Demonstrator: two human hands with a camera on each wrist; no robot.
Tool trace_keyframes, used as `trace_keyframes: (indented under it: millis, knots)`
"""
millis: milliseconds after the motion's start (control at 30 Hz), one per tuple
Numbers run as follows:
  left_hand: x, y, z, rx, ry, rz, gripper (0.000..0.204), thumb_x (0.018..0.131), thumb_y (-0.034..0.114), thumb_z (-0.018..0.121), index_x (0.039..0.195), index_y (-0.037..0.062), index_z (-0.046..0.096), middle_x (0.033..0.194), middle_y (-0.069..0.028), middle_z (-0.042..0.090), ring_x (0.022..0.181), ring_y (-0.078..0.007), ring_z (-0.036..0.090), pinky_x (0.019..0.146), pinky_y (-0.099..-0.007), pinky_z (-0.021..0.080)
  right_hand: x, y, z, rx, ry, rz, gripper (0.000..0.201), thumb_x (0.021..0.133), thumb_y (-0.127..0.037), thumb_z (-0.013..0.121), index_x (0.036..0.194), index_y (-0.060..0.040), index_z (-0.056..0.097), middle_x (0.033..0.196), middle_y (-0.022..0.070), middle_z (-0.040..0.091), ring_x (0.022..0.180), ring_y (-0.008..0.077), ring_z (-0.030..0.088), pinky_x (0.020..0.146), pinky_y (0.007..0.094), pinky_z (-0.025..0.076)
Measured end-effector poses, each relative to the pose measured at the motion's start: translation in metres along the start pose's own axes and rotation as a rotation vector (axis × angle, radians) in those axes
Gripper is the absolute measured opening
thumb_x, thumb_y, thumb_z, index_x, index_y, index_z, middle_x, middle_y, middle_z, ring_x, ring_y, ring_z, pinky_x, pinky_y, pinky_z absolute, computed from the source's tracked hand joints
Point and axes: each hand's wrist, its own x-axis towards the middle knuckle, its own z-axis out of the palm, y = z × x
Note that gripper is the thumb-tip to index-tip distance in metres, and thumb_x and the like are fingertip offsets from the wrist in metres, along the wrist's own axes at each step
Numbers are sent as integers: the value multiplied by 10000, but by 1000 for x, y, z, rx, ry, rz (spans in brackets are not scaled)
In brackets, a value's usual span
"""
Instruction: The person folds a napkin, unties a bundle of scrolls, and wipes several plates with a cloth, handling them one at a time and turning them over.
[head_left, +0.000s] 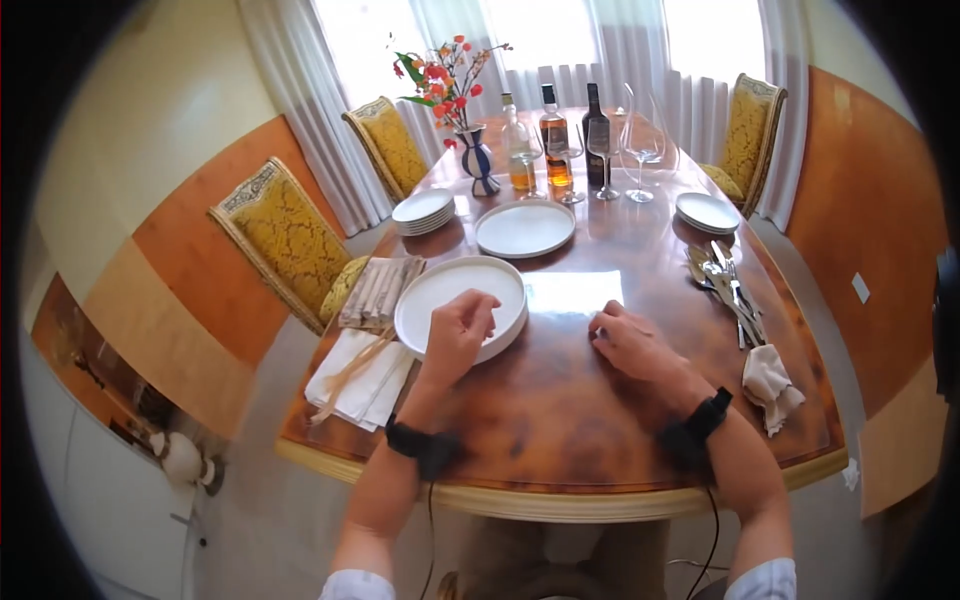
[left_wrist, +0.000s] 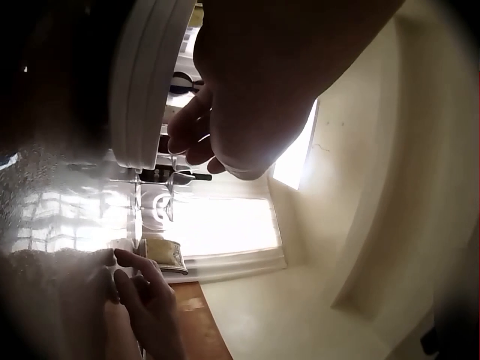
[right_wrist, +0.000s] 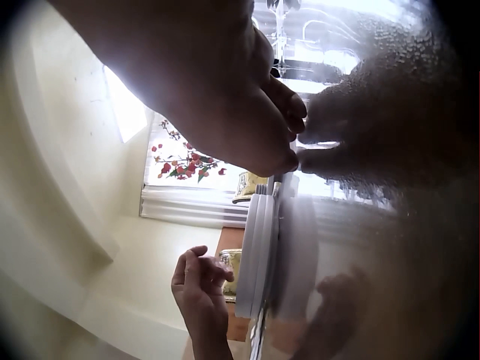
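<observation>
My left hand (head_left: 458, 332) hovers over the near stack of large white plates (head_left: 428, 297), its fingers loosely curled with nothing in them. From the side, the left wrist view shows the stacked plate rims (left_wrist: 146, 90) beside that hand. To the right, my right hand (head_left: 638, 345) rests its fingertips on the glossy wooden table (head_left: 540, 400), holding nothing. In the right wrist view its fingertips (right_wrist: 289, 159) meet their own reflection at the tabletop. Another large white plate (head_left: 525, 230) lies just beyond the stack.
Folded napkins (head_left: 360, 375) lie left of the stack. Cutlery (head_left: 728, 285) and a crumpled cloth (head_left: 770, 385) are at the right. Small plates stand in two stacks (head_left: 424, 210) farther back. Wine glasses (head_left: 640, 155), bottles (head_left: 553, 140) and a flower vase (head_left: 478, 165) stand behind.
</observation>
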Motion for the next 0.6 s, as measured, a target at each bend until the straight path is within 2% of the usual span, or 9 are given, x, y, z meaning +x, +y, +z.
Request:
trace_keyframes:
  millis: [100,367,433,533,600]
  knots:
    - [-5,8,3,92,43,22,178,1019,128,644,983,-22,732,715,-62,695,634,-101,649,586,-261,497,0,-7,-8,-34,-56,28,213,972,-211,613,1111,-74,698,1181,165,639,1037,402,668,925,483,533]
    - [-6,18,-6,158,94,85,133,974,104,678,981,-15,738,800,-114,729,683,-153,683,602,-286,509,2,1,-2,-14,-36,22,212,972,-209,622,1117,-72,692,1161,163,641,1062,394,661,938,472,521]
    - [-5,14,-8,157,76,89,138,955,109,698,1002,-15,737,820,-128,733,698,-170,688,599,-299,513,2,2,-2,-6,-38,24,214,967,-207,631,1122,-74,693,1159,159,642,1067,387,659,943,465,519]
    - [-10,20,-8,246,-28,35,187,922,150,740,1022,-9,733,866,-141,722,761,-237,697,664,-364,541,3,3,-2,-14,-48,24,214,958,-203,648,1122,-74,697,1160,150,644,1053,372,660,943,448,516]
    - [-15,7,-11,408,-125,64,215,901,174,765,1017,-4,729,886,-145,707,812,-280,694,729,-408,546,5,6,0,-13,-47,23,215,957,-204,649,1119,-74,703,1156,146,645,1040,362,662,939,438,515]
